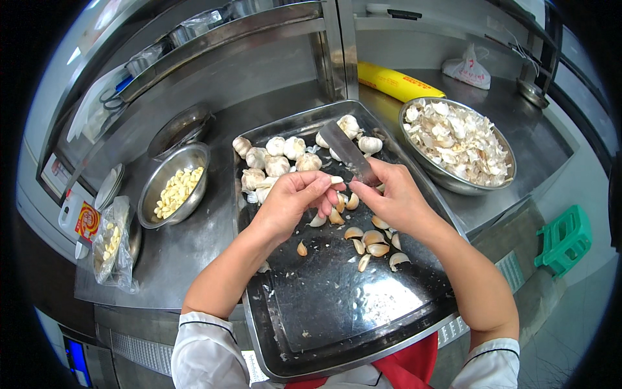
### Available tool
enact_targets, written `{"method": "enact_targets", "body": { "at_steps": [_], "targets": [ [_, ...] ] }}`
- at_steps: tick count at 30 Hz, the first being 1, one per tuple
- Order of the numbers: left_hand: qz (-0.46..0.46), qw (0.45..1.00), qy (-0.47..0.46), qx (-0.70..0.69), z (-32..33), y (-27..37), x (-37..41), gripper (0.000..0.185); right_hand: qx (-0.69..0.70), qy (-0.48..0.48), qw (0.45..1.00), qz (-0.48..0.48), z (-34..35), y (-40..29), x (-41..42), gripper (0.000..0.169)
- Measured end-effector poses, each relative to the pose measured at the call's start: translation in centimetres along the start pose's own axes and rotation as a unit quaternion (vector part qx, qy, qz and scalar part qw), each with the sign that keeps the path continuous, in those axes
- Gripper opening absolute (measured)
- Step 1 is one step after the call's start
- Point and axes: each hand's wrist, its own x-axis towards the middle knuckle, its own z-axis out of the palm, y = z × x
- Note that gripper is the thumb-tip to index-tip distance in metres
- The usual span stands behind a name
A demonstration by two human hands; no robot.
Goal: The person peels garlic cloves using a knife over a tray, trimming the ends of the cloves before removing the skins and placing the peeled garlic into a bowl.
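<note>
Between the thumb and fingers of my left hand point(301, 192) is a pale garlic clove point(336, 180). My right hand point(393, 189) grips a knife point(346, 151) with a broad metal blade, which points up and to the left; its handle is hidden in the fist. Both hands are close together above a dark metal tray point(335, 311). Whole garlic bulbs point(277, 166) sit at the tray's far side. Unpeeled cloves point(373, 238) lie loose below my right hand, and one single clove point(302, 248) lies apart to the left.
Left of the tray, a steel bowl point(201, 194) holds peeled cloves, beside a plastic-lined bowl point(127, 248) and a jug point(80, 216). On the right stands a bowl point(510, 155) heaped with garlic skins. A yellow roll point(398, 82) lies behind it. A green stool point(566, 238) is on the floor.
</note>
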Motion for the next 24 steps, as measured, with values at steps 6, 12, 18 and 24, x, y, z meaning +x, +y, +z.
{"method": "enact_targets", "body": {
  "at_steps": [6,12,18,24],
  "targets": [
    [-0.025,1.000,0.009,-0.016,0.1,0.4,-0.1,0.032,0.012,-0.003,1.000,-0.012,0.0,0.2,-0.1,0.015],
    [-0.027,0.999,0.004,-0.022,0.0,0.3,-0.2,0.032,0.023,0.007,1.000,-0.013,0.3,-0.7,-0.2,0.016],
    [-0.049,0.997,-0.064,0.002,-0.2,0.1,-0.2,0.033,0.053,0.013,0.998,0.008,0.6,-0.5,-0.2,0.016],
    [-0.055,0.993,-0.098,-0.021,-0.1,-0.1,-0.1,0.033,0.064,0.006,0.998,0.021,0.5,-0.1,-0.1,0.017]
  ]
}}
